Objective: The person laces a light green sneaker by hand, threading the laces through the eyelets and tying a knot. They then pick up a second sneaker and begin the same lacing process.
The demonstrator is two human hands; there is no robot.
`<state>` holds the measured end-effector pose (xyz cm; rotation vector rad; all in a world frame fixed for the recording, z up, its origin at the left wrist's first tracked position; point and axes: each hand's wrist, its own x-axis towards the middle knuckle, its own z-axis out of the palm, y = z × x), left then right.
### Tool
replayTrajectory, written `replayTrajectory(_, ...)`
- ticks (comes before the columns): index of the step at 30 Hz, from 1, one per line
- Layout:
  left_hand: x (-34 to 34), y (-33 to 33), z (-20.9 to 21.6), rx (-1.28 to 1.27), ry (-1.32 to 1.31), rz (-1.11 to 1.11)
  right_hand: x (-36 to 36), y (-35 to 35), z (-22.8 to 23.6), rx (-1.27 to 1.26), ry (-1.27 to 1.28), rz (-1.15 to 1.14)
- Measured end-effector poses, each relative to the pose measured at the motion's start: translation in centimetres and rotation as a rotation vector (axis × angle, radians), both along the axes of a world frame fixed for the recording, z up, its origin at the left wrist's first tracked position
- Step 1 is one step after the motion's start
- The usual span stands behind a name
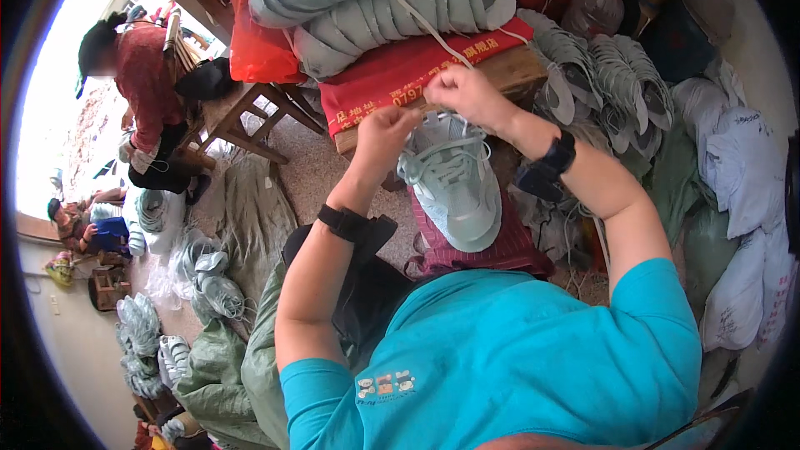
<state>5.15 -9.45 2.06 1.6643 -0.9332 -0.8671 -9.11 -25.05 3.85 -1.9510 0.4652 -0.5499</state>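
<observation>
A pale green sneaker (465,200) rests toe toward me over a maroon striped cloth (521,257), at the near side of a wooden bench (518,72). Loose laces (450,150) cross its front. My left hand (385,137) is closed in a pinch at the left of the shoe's upper end, on what looks like a shoelace; the fingertips partly hide it. Just beyond the shoe, my right hand (468,93) pinches a pale shoelace. A white cord (425,23) runs from the stacked shoe parts down to the right hand.
Nested rolls of pale green shoe uppers (408,12) lie on a red printed cloth (354,92) on the bench. More uppers (621,87) stand at right, near white sacks (742,167). At left, a person in red (150,75) sits by a wooden stool (242,108); green sacks (221,367) lie below.
</observation>
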Motion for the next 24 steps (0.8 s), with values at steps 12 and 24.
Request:
replayTrajectory(12, -4.3, 3.1, -3.0, -0.158, -0.377, 0.117, -4.9, 2.8, -5.0, 0.874, 0.027, -0.059)
replayTrajectory(24, -8.1, 5.7, 3.4, -0.709, -0.475, -0.209, -11.6, 3.7, 1.8, 1.509, -0.317, 0.454)
